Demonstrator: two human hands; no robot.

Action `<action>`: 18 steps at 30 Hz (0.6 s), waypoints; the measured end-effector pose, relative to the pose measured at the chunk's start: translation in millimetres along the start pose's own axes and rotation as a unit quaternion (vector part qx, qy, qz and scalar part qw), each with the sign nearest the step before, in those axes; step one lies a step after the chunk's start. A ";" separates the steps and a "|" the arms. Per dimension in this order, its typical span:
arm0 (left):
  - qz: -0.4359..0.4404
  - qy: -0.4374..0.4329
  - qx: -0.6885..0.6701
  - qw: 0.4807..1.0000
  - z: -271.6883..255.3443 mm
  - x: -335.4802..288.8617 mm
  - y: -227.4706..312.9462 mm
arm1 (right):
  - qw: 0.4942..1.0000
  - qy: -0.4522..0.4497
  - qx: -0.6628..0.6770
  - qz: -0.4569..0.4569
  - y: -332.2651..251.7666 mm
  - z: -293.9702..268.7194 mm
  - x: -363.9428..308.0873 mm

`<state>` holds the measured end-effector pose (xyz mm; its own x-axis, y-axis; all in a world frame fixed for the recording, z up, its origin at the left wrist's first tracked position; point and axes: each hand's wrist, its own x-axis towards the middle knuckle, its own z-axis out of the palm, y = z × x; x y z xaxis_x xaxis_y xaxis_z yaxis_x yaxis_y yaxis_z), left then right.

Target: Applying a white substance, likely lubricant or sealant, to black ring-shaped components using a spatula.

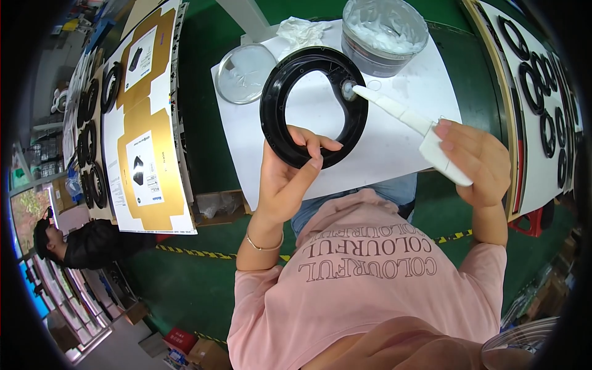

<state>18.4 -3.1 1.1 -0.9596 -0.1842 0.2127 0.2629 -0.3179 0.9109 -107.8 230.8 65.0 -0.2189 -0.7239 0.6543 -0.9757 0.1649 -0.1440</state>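
My left hand (288, 180) grips the lower edge of a glossy black plastic ring (275, 106), with fingers through its opening and the thumb on the near rim. The ring is held up over a white sheet (404, 145). My right hand (482, 159) is closed round the wide end of a white tapered spatula (402, 115). Its narrow tip touches a whitish dab (348, 90) at the ring's upper right, in a small round recess. Beyond the ring stands an open tub (377, 58) of white paste, smeared up its inner wall.
A round clear lid (246, 73) and a crumpled white cloth (302, 33) lie behind the ring. Gold and white printed card sheets (143, 114) cover the left bench. On the right-hand board (502, 68) lie several black rings. A person in black (92, 243) is at far left.
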 end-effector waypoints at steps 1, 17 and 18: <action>0.001 0.000 0.001 1.000 0.4 0.0 -0.2 | 1.000 0.000 0.000 0.001 1.3 0.6 -1.3; 0.035 -0.015 0.091 0.995 -0.4 -1.5 -9.0 | 0.944 0.025 0.146 0.294 -3.2 11.2 -28.0; 0.035 -0.019 0.103 0.994 -0.7 -1.7 -9.9 | 0.922 0.025 0.178 0.342 -2.8 13.2 -29.8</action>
<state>17.6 -0.3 -8.6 -0.9437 -0.1635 0.2875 0.3068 -0.1083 0.9456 -98.6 243.1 36.1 -0.7923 -0.4986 0.3517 -0.5505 0.3357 -0.7644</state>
